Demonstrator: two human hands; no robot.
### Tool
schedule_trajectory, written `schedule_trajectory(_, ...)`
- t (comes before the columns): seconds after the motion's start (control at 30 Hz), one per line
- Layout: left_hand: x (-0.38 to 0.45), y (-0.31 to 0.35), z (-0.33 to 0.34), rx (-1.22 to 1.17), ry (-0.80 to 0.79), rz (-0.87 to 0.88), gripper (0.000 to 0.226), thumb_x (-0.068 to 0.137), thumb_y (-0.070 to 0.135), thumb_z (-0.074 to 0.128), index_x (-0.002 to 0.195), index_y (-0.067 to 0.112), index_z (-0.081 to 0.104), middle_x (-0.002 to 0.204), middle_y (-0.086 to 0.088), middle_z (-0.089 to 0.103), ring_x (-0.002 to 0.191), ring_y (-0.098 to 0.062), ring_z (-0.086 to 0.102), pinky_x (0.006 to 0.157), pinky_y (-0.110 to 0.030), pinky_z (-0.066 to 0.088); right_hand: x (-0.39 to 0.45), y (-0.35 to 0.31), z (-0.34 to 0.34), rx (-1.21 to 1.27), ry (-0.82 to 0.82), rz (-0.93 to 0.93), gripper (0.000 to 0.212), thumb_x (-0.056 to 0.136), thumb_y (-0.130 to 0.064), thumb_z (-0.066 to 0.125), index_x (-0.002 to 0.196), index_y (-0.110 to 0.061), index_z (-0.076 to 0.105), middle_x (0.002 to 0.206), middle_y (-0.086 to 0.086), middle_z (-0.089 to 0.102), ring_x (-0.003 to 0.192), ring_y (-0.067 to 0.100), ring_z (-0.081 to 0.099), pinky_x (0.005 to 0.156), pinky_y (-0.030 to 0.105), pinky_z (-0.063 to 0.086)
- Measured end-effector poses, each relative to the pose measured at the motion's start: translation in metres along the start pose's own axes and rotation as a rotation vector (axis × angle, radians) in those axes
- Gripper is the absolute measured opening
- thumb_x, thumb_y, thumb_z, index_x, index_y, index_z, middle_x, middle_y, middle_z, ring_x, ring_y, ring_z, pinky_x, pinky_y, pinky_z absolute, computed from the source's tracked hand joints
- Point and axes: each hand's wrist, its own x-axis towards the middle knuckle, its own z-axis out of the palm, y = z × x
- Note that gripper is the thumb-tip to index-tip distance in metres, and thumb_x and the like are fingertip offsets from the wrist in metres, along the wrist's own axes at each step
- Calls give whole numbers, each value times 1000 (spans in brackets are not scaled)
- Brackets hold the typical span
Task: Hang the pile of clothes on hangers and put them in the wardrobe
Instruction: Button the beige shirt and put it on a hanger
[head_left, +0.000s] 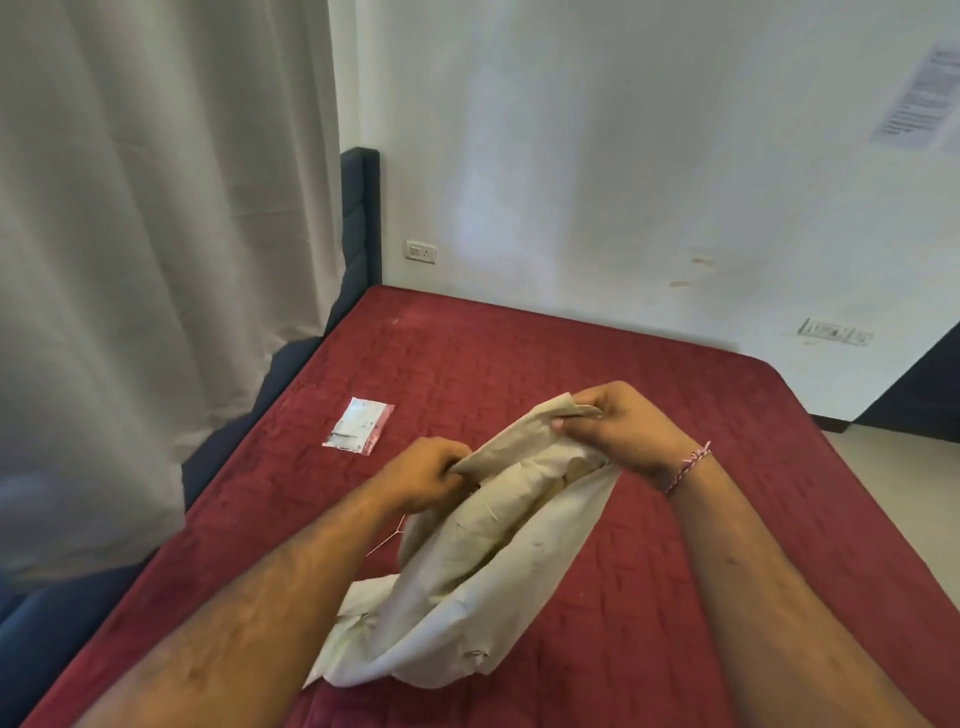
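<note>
Cream-coloured garment (467, 561), bunched and drooping at 6 o'clock above the red quilted bed (623, 374), looks light, limp and apt to slide; its upper edge, likely a collar or shoulder line, seems the best place to grasp before a hanger goes in. Left hand (423, 475) clenches one end of that edge, fingers curled around the cloth; right hand (621, 426), at 1 o'clock, pinches the other end. Farther off at 11 o'clock, a small plastic packet (358, 426) lies on the bed.
</note>
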Motion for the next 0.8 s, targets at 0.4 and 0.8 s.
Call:
schedule_trajectory(0.4, -67, -80, -97, -331, 452, -342, 25, 94, 1, 71, 81, 21, 80, 77, 3, 73, 73, -15, 64, 73, -34, 52, 5, 26, -76, -410, 558, 92, 47, 84, -43, 80, 56, -9, 64, 50, -1, 55, 51, 20, 52, 53, 35, 38)
schedule_trajectory(0.8, -94, 32, -51, -642, 693, -460, 24, 101, 9, 59, 105, 23, 78, 101, 1, 79, 99, -23, 74, 91, -40, 60, -23, 52, 54, 631, 108, 236, 21, 100, -11, 62, 91, 5, 71, 82, 17, 67, 72, 23, 62, 64, 29, 56)
